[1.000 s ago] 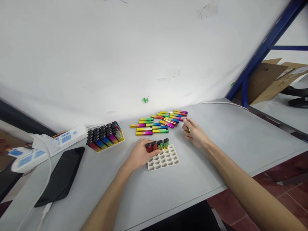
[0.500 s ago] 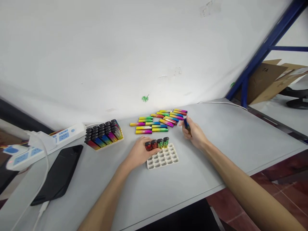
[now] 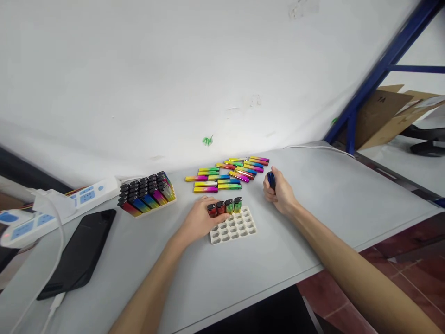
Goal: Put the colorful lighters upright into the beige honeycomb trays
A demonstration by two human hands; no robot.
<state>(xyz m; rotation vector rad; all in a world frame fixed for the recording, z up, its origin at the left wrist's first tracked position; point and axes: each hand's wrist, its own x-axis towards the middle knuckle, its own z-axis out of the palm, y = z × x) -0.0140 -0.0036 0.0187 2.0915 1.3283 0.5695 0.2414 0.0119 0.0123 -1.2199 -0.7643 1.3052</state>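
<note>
At the left end of a white tray [image 3: 232, 237] with rows of holes, my left hand [image 3: 199, 217] is closed, thumb in front and fingers behind. Two red lighters [image 3: 216, 209] and two green lighters [image 3: 233, 205] stand upright in its back row, black tops up; the thumb crosses the front of some. The tray's other visible holes hold nothing. To the right, above the table, my right hand [image 3: 280, 191] is wrapped around a blue lighter [image 3: 271, 180], whose lower part is hidden. Behind both hands lie several loose, multicoloured lighters [image 3: 217, 184].
A second tray [image 3: 157, 208] packed with upright black-topped lighters [image 3: 148, 192] stands left. Beyond it are a power strip [image 3: 86, 197] and a black phone [image 3: 78, 253] on a white cable. The wall [image 3: 174, 93] bounds the back; a blue frame [image 3: 351, 132] and cardboard boxes [image 3: 382, 113] are at right.
My right hand has turned and moved slightly toward me and right, away from the loose lighters, with the blue lighter still in it. My left hand stays at the tray.
</note>
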